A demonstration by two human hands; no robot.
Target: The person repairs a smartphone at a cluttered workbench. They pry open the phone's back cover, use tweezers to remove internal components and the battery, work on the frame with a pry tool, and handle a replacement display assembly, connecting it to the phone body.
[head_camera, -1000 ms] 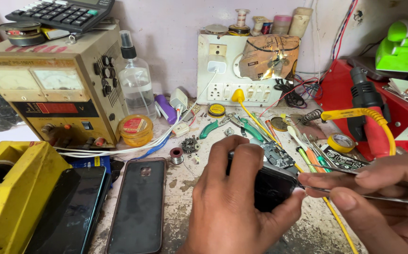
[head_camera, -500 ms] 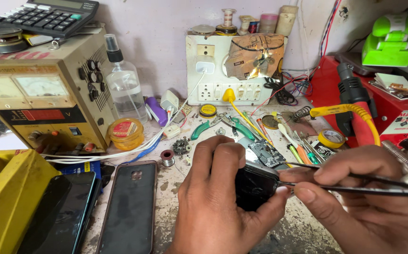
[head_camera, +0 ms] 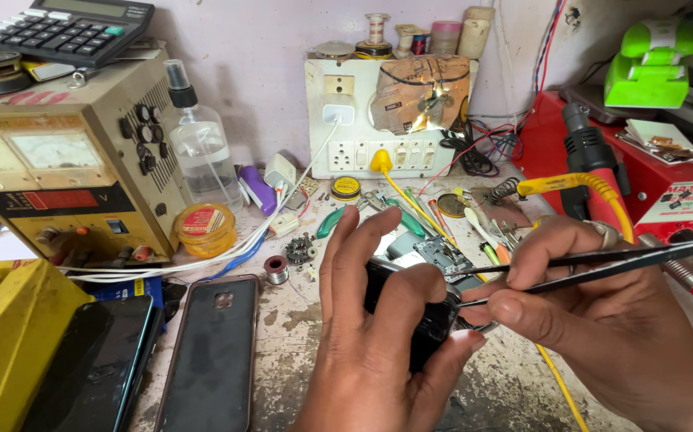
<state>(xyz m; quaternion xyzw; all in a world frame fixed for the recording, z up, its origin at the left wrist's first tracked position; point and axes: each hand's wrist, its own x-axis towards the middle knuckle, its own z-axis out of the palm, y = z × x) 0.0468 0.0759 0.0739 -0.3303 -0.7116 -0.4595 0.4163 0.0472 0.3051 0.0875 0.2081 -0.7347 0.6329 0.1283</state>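
Note:
My left hand (head_camera: 378, 336) grips a small black device (head_camera: 422, 316) just above the worn bench, fingers wrapped over its top and thumb under it. My right hand (head_camera: 602, 320) pinches black tweezers (head_camera: 570, 268), whose tips reach the device's right edge by my left thumb. A bare circuit board (head_camera: 442, 254) lies just behind the device. Most of the device is hidden by my fingers.
A dark phone (head_camera: 210, 352) lies face down at the left, another phone (head_camera: 98, 360) beside it on a yellow case (head_camera: 2, 344). A power supply (head_camera: 58, 176), spray bottle (head_camera: 198, 144), flux tin (head_camera: 204, 228), socket board (head_camera: 386, 120), red station (head_camera: 642, 184) and loose tools surround the hands.
The view has shifted and closed in on the hands. My right hand has brought the tweezers' tips up to the device's edge. My left hand keeps its grip.

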